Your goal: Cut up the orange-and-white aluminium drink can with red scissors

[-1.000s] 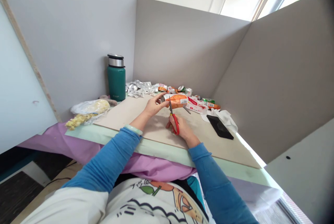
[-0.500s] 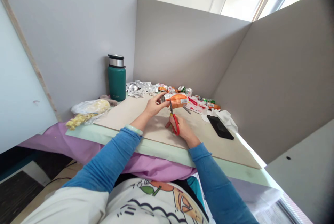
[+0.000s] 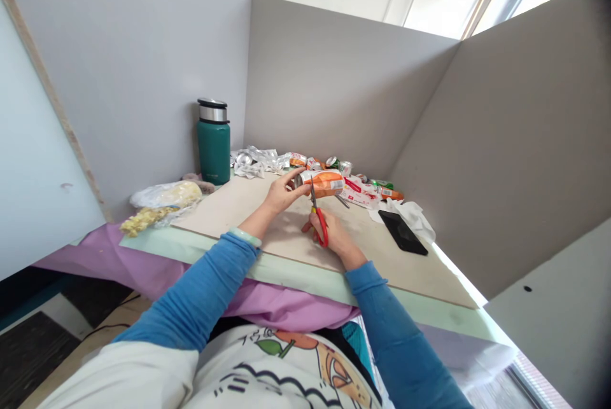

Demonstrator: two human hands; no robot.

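My left hand (image 3: 280,193) grips the near end of an orange drink can (image 3: 323,182) that lies on its side on the tan board (image 3: 224,205). Red-handled scissors (image 3: 319,218) are in my right hand (image 3: 334,235), fingers through the loops, and the blades point up at the can close to my left fingertips. Both sleeves are blue.
A green flask (image 3: 213,143) stands at the back left by the grey wall. Crumpled foil (image 3: 255,161) and several cut cans (image 3: 377,187) lie along the back. A black phone (image 3: 401,231) rests on white tissue (image 3: 413,213) at the right. A plastic bag (image 3: 162,199) of yellow bits sits at the left edge.
Almost nothing differs; my right hand with the scissors has shifted very slightly at the can.
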